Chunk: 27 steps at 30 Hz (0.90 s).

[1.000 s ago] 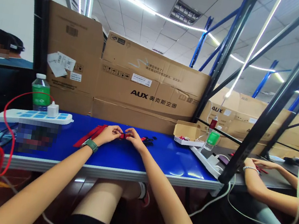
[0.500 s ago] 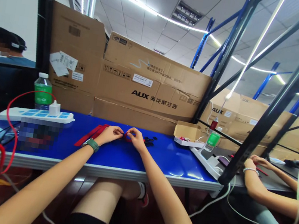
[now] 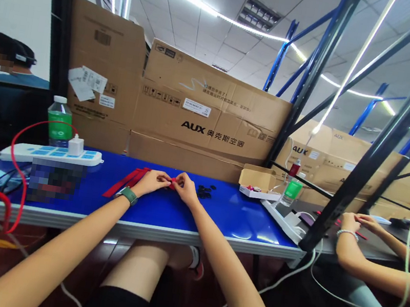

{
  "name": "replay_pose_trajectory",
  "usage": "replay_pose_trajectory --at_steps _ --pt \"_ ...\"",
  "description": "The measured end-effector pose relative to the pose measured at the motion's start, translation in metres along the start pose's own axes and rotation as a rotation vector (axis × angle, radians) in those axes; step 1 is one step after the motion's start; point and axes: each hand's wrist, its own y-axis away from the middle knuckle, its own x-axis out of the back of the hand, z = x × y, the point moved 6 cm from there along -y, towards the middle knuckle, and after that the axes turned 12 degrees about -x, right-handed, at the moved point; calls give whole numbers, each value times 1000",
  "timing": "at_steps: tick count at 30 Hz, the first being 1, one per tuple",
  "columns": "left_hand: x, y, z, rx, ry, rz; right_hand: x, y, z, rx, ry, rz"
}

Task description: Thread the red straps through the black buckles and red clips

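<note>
My left hand (image 3: 151,182) and my right hand (image 3: 185,188) meet at the far middle of the blue table (image 3: 164,214). Both pinch a small red strap (image 3: 172,184) between their fingertips. A green watch (image 3: 128,195) is on my left wrist. Several long red straps (image 3: 125,182) lie on the table just left of my left hand. Small black parts (image 3: 204,191) lie just right of my right hand.
A white power strip (image 3: 51,154) with a charger, a red cable (image 3: 16,165) and a green-labelled bottle (image 3: 58,121) stand at the left. An open small carton (image 3: 257,181) and a second power strip (image 3: 284,219) lie right. Cardboard boxes (image 3: 203,117) wall the back. A co-worker's hands (image 3: 357,222) work at the right.
My hands have drawn closer together on the red strap, and its loop between my fingers has closed up. The view has shifted slightly.
</note>
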Motion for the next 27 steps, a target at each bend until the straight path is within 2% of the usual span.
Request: replay_pose_trajectory --at_steps 4,10,15,19,24,27 --pt "0 1 5 -22 10 -18 3 2 -8 34 24 10" --pt "-1 4 13 -2 61 -10 8 4 -15 -36 -29 -2" --pt "-5 5 10 53 138 -37 8 4 -14 -50 -31 -18" --pt "-4 4 8 40 175 -24 6 3 -8 -85 -75 -17" --pt "1 5 3 67 214 54 4 4 -19 95 88 -13" --pt "3 5 -4 93 239 81 4 6 -24 122 204 -6"
